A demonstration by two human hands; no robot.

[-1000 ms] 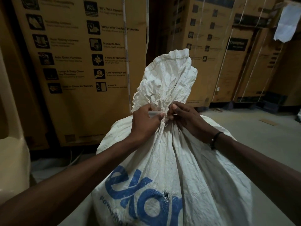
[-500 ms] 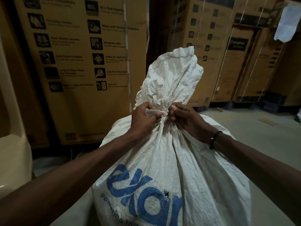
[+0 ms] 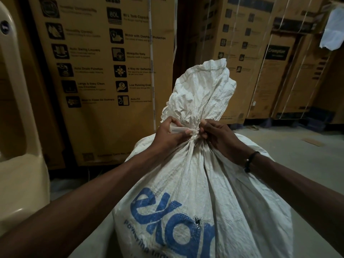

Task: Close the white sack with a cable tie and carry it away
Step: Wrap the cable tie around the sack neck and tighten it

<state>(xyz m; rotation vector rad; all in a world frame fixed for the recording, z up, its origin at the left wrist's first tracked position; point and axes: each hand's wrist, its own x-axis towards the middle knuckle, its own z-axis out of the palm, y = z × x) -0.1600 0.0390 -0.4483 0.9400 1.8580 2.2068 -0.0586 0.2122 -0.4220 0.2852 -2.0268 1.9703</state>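
**Cinching the tie at the sack's neck**

Pinched between my left hand's [image 3: 168,135] thumb and fingers is the flat white tail of the cable tie [image 3: 181,130], which runs straight into the gathered neck of the white sack [image 3: 195,183]. My right hand [image 3: 216,135] is on the other side of that neck, fingers curled and pressed together on the bunched fabric right where the tie meets it; whether they also hold the tie's head I cannot tell, since my knuckles cover it.

The sack stands upright directly in front of me, full and rounded, its loose mouth flaring above the neck and blue lettering below. I judge I am mid-closure: the tie is around the neck but the carrying has not begun. Next I need a firm pull on the tail away from the neck while the right hand braces it, then a solid hold on the neck to lift.

Under the sack is a pale concrete floor [image 3: 301,151]. Behind the sack stand tall printed cardboard cartons [image 3: 104,75], and to its left a cream plastic chair [image 3: 20,164].
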